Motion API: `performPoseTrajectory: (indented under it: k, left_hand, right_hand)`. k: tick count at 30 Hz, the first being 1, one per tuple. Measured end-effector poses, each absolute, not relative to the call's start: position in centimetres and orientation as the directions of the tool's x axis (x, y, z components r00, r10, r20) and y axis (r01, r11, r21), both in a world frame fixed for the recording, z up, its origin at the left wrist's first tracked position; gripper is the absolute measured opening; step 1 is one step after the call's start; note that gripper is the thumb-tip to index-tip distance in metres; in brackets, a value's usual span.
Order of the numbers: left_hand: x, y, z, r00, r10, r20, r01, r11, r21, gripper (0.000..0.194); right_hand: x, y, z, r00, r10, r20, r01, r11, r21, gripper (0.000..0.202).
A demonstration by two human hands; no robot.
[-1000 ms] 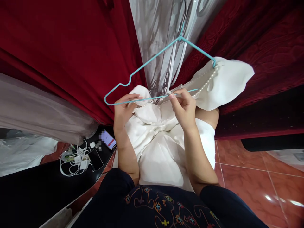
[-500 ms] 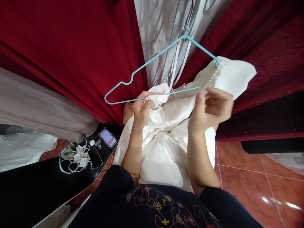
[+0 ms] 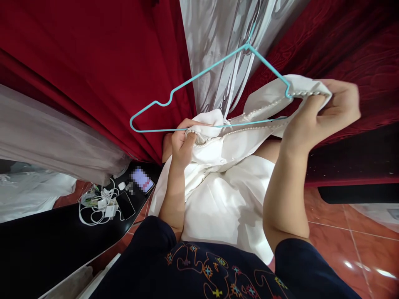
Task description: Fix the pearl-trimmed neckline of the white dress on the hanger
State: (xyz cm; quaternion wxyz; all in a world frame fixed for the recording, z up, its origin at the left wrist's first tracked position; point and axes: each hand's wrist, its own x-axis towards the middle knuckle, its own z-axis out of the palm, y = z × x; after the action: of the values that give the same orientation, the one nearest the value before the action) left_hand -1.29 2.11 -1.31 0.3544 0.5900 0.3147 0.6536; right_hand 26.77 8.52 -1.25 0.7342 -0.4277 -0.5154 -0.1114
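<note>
A white dress [image 3: 218, 203] with a beaded neckline lies across my lap. My left hand [image 3: 184, 143] is closed on the gathered fabric near one end of the beaded edge, beside the lower bar of a light blue hanger [image 3: 208, 71]. The right end of that hanger sits inside the dress opening, under the white fabric; its left end is bare. Out to the right, my right hand [image 3: 327, 108] is closed on the beaded shoulder part of the dress, with the thumb inside the opening and the fingers behind the cloth.
Red curtains [image 3: 93, 62] and sheer white fabric [image 3: 208, 50] hang in front. On a black table [image 3: 46, 245] at the left are tangled white cables [image 3: 106, 203], a dark phone [image 3: 125, 205] and a lit phone [image 3: 142, 180]. The floor [image 3: 336, 245] is red tile.
My right hand has moved outward to the right and closed on the shoulder part, stretching the neckline. The hanger has shifted slightly and its right end now sits lower. My left hand keeps its hold.
</note>
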Motion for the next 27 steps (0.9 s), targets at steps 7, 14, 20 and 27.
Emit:
performPoseTrajectory:
  k: [7, 14, 20, 27]
  left_hand:
    - [-1.4, 2.3, -1.4, 0.008, 0.842, 0.540, -0.141, -0.533, 0.834, 0.036]
    - [-0.6, 2.3, -1.5, -0.026, 0.853, 0.522, -0.148, -0.520, 0.841, 0.032]
    - [0.0, 2.3, -1.9, -0.050, 0.900, 0.434, -0.189, -0.435, 0.880, 0.029]
    - [-0.3, 2.7, -2.5, -0.048, 0.892, 0.449, -0.196, -0.449, 0.872, 0.036]
  right_hand:
    - [35.7, 10.9, -2.0, 0.615, 0.317, 0.722, 0.592, 0.419, -0.689, 0.020]
    - [35.0, 6.0, -4.6, 0.622, 0.429, 0.655, 0.577, 0.313, -0.754, 0.018]
    - [27.0, -0.5, -3.3, 0.240, 0.780, 0.578, 0.480, 0.423, -0.769, 0.009]
    - [19.9, 0.7, -0.8, 0.109, 0.675, 0.730, 0.448, 0.622, -0.642, 0.021]
